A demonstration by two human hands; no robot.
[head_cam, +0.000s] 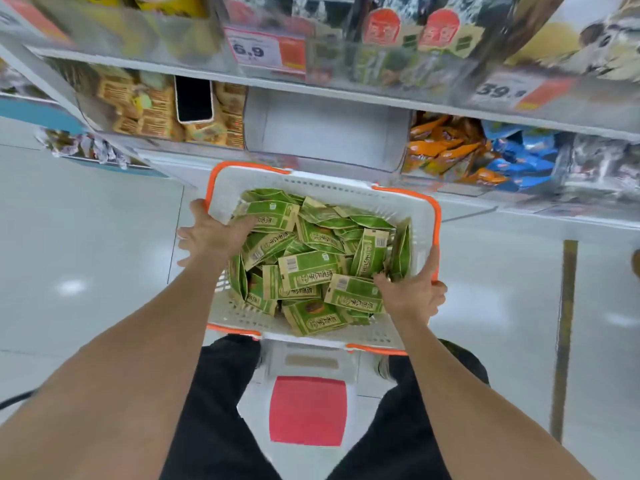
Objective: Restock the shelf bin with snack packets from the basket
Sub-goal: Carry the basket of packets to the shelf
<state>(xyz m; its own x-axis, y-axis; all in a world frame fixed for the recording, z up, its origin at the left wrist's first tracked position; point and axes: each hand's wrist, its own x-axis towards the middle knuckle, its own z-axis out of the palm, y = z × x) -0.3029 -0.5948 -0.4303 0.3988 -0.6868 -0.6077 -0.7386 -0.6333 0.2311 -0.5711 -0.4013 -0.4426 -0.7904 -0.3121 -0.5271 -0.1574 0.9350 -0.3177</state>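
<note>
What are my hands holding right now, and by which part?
The basket of green packets, by its side walls: left hand grips the left wall, right hand the right wall.

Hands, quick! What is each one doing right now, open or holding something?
Left hand: closed, gripping the left rim of the basket.
Right hand: closed, gripping the basket's right rim, with one finger straight along it.

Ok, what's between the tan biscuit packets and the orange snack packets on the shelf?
An empty white plastic shelf bin, shown in the head view.
</note>
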